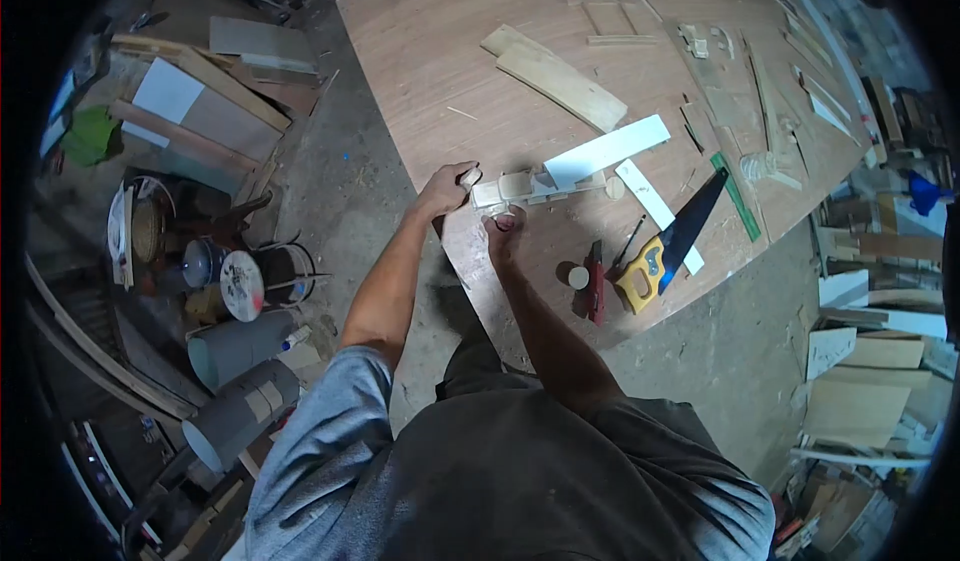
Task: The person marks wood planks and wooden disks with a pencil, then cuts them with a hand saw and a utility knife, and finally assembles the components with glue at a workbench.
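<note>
Item: a pale wooden assembly (515, 187), near the corner of a plywood-topped table (410, 91), its long axis running left to right, roughly crosswise to the person. Left hand (442, 195): beside the assembly's left end, fingers curled closed on a small pale piece (472, 176). Right hand (502, 235): just below that same end on the body side, fingers bent inward, little gap showing (whether it grips anything cannot be told). Both hands attend one end, the left off its tip and the right along its near flank; the far end points rightward, well apart from either. Adjoining: a white strip (620, 148) slanting at its far side. To the right hand's right: a red tool (597, 281), a small disc (578, 278), a yellow-handled saw (645, 273).
</note>
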Motion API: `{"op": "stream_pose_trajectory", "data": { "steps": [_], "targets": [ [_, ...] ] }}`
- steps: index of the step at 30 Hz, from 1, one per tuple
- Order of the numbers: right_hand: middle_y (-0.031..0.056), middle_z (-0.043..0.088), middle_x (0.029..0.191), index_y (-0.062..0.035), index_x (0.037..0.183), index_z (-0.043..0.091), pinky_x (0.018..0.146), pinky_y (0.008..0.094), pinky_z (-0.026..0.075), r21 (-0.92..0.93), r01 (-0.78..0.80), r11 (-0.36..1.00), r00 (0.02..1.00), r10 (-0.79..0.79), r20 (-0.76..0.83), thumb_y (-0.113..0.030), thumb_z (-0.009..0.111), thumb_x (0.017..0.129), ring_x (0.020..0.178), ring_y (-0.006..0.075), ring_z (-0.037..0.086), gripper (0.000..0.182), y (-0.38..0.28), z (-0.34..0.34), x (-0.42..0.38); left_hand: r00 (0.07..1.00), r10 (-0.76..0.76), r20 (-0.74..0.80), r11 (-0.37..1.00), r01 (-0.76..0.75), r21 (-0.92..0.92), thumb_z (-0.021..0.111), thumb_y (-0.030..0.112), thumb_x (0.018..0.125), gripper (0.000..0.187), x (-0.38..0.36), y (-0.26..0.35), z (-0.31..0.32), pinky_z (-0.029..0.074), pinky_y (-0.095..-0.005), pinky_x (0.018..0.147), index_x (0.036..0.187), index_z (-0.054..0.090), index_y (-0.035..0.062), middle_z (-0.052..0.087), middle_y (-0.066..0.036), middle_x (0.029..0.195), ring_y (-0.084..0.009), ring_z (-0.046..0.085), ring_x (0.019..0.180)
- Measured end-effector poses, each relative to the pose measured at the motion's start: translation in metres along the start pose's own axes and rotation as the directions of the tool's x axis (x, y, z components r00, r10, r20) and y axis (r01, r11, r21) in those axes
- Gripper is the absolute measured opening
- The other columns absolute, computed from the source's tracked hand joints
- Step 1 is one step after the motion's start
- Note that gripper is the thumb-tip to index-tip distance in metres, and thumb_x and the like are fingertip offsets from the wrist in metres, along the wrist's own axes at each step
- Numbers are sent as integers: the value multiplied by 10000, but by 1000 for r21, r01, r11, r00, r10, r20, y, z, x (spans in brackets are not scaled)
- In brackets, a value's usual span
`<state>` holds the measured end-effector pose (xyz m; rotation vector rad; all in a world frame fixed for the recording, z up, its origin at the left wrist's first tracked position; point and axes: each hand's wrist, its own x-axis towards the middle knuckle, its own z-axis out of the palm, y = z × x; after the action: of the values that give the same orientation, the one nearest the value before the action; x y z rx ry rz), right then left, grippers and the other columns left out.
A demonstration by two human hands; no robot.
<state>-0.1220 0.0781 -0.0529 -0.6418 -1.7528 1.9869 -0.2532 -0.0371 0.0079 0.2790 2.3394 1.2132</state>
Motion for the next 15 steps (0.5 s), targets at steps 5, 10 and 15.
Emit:
{"op": "stream_pose_trajectory", "data": {
  "steps": [5, 10, 15],
  "targets": [
    [3, 480, 879, -33, 1149, 485, 703, 254, 461, -1, -186, 983, 981, 185, -53, 46, 738, 731, 777, 87, 468, 496, 11, 9, -2, 959, -81, 272, 996, 72, 45, 536, -31, 848, 410, 13, 27, -11, 469, -305, 930, 1243, 632, 22, 671, -147, 1180, -226, 629, 1043],
    [-17, 461, 908, -57, 1186, 516, 708, 261, 468, 201, -212, 956, 963, 239, -123, -57, 827, 685, 817, 100, 477, 590, -2, 17, -8, 934, 71, 351, 978, -134, 158, 551, 25, 927, 299, 29, 13, -13, 474, -301, 887, 1209, 643, -8, 675, -136, 1141, -192, 611, 1010],
    [-5, 487, 936, -43, 1177, 543, 721, 271, 483, 364, -233, 902, 929, 317, -191, -60, 838, 678, 843, 104, 484, 579, 27, 21, -2, 937, 46, 346, 979, -111, 171, 521, 33, 944, 270, 32, 15, -13, 465, -290, 883, 1175, 652, -17, 671, -115, 1072, -188, 595, 994]
  ]
}}
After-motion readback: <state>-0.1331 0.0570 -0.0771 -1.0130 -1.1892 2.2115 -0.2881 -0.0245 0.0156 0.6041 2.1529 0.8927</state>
